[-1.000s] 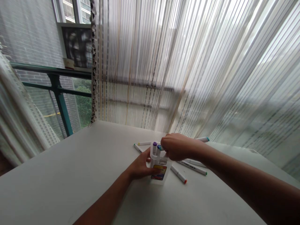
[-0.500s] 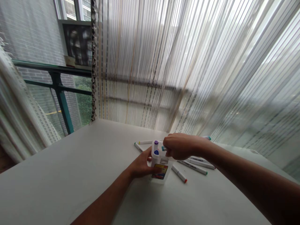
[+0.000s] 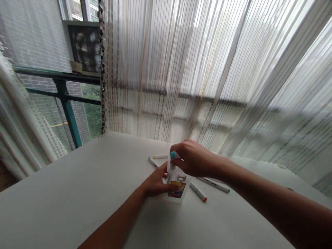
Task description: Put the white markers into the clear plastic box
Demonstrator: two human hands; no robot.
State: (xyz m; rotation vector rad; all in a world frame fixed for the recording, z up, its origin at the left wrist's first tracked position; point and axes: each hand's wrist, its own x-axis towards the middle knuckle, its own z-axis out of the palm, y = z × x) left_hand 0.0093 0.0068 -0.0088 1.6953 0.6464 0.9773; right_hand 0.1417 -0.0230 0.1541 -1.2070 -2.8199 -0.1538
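A clear plastic marker box point(image 3: 184, 193) with a coloured label stands upright on the white table. My left hand point(image 3: 156, 181) is wrapped round its left side, the thumb lying across the label. Over the box's top, my right hand point(image 3: 190, 155) is closed on a marker with a light-blue end point(image 3: 174, 155); the marker's lower part is hidden or blends with the box. My right hand covers most of the box's opening, so the purple-ended markers inside do not show. Just right of the box lies a red-ended marker point(image 3: 198, 192).
Behind the box lie a yellow-ended marker point(image 3: 160, 157) and a dark-green-ended marker point(image 3: 152, 162). A green-ended marker point(image 3: 216, 185) lies under my right forearm, with others partly hidden. A striped sheer curtain point(image 3: 155, 69) hangs along the table's far edge point(image 3: 129, 135).
My right hand has moved left across the box's top, and the light-blue-ended marker in it is now raised upright. The purple-ended markers have gone out of sight behind it. My left hand stays put.
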